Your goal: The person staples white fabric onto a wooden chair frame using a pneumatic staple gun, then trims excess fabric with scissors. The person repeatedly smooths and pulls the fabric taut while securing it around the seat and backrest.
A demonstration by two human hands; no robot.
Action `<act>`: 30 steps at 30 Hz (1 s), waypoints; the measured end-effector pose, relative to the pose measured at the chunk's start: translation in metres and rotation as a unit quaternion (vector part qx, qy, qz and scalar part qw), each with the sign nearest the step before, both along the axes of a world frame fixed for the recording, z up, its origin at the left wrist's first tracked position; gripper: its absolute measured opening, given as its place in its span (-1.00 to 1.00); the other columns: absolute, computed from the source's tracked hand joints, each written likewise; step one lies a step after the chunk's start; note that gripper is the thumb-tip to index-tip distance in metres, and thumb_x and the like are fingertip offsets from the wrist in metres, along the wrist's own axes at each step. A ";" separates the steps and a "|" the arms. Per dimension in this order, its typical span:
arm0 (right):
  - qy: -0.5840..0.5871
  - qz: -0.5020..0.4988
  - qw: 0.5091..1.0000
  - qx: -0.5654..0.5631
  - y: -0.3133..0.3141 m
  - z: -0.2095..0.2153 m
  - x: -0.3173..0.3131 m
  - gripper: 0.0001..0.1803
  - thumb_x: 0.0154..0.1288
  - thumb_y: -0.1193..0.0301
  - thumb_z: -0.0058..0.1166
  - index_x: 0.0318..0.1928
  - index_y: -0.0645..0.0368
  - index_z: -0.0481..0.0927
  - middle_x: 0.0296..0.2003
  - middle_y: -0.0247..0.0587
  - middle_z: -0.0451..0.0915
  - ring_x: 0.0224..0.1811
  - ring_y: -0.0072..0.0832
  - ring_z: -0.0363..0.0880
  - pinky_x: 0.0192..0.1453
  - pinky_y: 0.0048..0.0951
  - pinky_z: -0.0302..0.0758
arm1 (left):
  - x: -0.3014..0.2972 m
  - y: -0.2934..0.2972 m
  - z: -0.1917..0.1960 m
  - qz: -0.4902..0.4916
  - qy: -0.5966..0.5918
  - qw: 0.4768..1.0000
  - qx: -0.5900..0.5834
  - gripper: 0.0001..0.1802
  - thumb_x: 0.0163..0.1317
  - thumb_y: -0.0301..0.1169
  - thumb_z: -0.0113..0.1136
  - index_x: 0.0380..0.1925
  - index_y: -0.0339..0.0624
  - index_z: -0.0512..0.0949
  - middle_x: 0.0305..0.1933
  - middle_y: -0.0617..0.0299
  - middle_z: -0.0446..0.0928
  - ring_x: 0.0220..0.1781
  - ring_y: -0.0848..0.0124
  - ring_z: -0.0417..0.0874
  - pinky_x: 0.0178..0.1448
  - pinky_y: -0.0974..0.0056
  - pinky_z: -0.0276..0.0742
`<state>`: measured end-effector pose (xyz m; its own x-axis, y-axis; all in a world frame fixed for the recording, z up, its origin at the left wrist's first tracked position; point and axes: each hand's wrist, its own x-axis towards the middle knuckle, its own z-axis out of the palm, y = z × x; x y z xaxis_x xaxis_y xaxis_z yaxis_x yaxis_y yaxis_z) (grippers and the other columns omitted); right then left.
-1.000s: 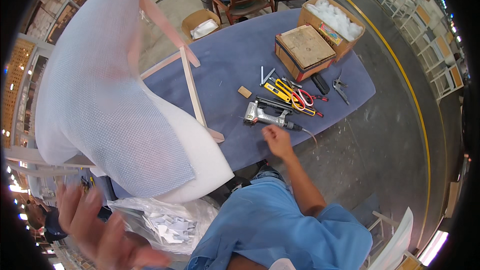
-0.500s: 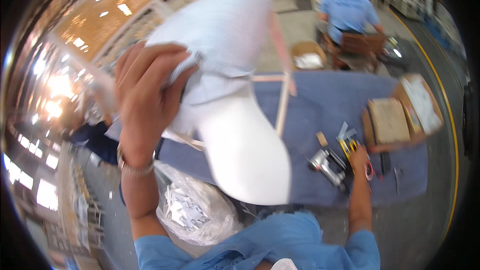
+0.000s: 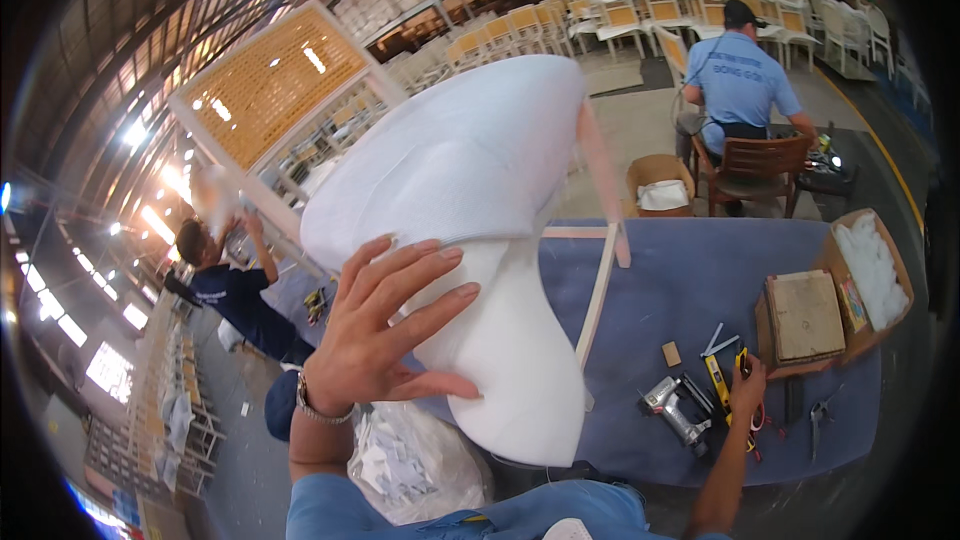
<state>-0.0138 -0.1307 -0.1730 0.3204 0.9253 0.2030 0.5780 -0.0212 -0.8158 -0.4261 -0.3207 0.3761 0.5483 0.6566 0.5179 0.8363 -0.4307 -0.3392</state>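
Note:
My left hand [image 3: 385,325] presses flat, fingers spread, on the white foam-wrapped chair part [image 3: 470,210], which stands tilted on the blue-covered table [image 3: 680,280]. Thin wooden legs [image 3: 600,290] of the chair stick out to its right. My right hand [image 3: 745,390] rests far off on the table among yellow-handled tools [image 3: 718,380], beside a grey staple gun [image 3: 675,410]; whether it grips one is unclear.
A cardboard box [image 3: 805,315] and a box of white stuffing [image 3: 875,265] sit at the table's right. A person in blue sits on a wooden chair [image 3: 750,165] beyond. Another person [image 3: 225,280] handles a woven panel at left. A clear plastic bag [image 3: 410,460] lies below.
My left hand rose from low at my side onto the wrapped chair part. The view swung upward toward the hall. My right hand stayed by the tools.

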 end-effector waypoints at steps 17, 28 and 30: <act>0.539 -0.116 0.834 0.029 -0.147 0.062 -0.133 -0.77 0.51 0.26 0.15 -0.03 0.12 0.51 -0.40 -0.40 0.44 -0.54 -0.58 0.49 -0.47 -0.51 0.49 | -0.063 0.042 0.013 -0.175 -0.105 0.960 0.194 -0.71 0.17 -0.46 0.41 -0.07 -0.03 0.75 -0.05 0.15 0.72 -0.03 0.24 0.72 0.03 0.20 0.62; 0.642 0.062 0.753 0.129 -0.283 0.146 -0.274 -0.72 0.60 0.29 -0.09 0.15 0.17 0.43 -0.35 -0.20 0.57 -0.43 -0.53 0.56 -0.36 -0.49 0.53 | -0.049 0.088 0.046 -0.265 0.254 0.919 -0.142 -0.34 0.01 0.02 0.49 0.12 0.01 0.66 0.13 0.21 0.63 0.32 0.16 0.53 0.43 0.01 0.29; 0.560 0.096 0.796 0.210 -0.280 0.179 -0.278 -0.70 0.60 0.26 -0.07 0.14 0.19 0.43 -0.32 -0.16 0.59 -0.41 -0.53 0.57 -0.32 -0.49 0.55 | -0.034 0.092 0.050 -0.269 0.267 0.910 -0.169 -0.50 0.01 -0.02 0.51 -0.09 -0.04 0.74 -0.10 0.22 0.67 0.15 0.17 0.60 0.31 0.04 0.36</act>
